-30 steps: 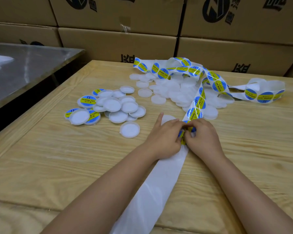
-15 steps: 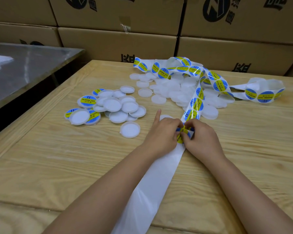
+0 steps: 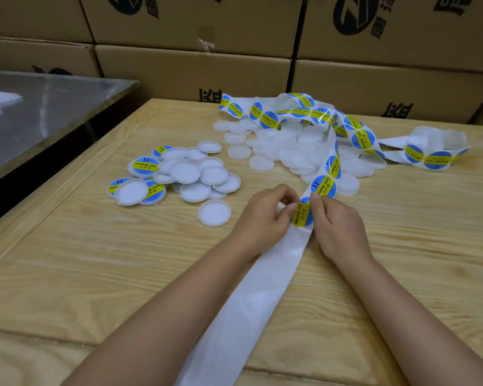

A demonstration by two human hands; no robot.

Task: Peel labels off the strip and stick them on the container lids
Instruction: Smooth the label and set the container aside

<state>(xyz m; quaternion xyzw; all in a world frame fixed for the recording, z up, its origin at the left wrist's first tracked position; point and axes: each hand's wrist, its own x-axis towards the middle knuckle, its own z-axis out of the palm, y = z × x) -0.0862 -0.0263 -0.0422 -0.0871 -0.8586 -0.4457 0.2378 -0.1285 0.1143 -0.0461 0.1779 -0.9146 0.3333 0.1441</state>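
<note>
A white backing strip (image 3: 251,296) runs from the table's near edge up to a tangle of blue-and-yellow round labels at the back right. My left hand (image 3: 262,215) and my right hand (image 3: 335,227) meet at one label (image 3: 302,214), which stands partly lifted off the strip, pinched between the fingertips of both hands. A white lid (image 3: 281,205) shows just under my left fingers. One bare lid (image 3: 214,213) lies just left of my left hand. Further left is a heap of lids (image 3: 184,174), some bearing labels. Unlabelled lids (image 3: 285,146) are piled beyond the hands.
The work surface is a light wooden table (image 3: 95,260). A steel-topped table (image 3: 39,107) stands to the left across a dark gap. Stacked cardboard boxes (image 3: 195,71) wall off the back. A loop of the label strip (image 3: 435,151) lies at the far right.
The label has come further off the backing and now stands more upright between my fingers. My left index finger, earlier stretched forward, has curled in. The strip has shifted slightly towards me.
</note>
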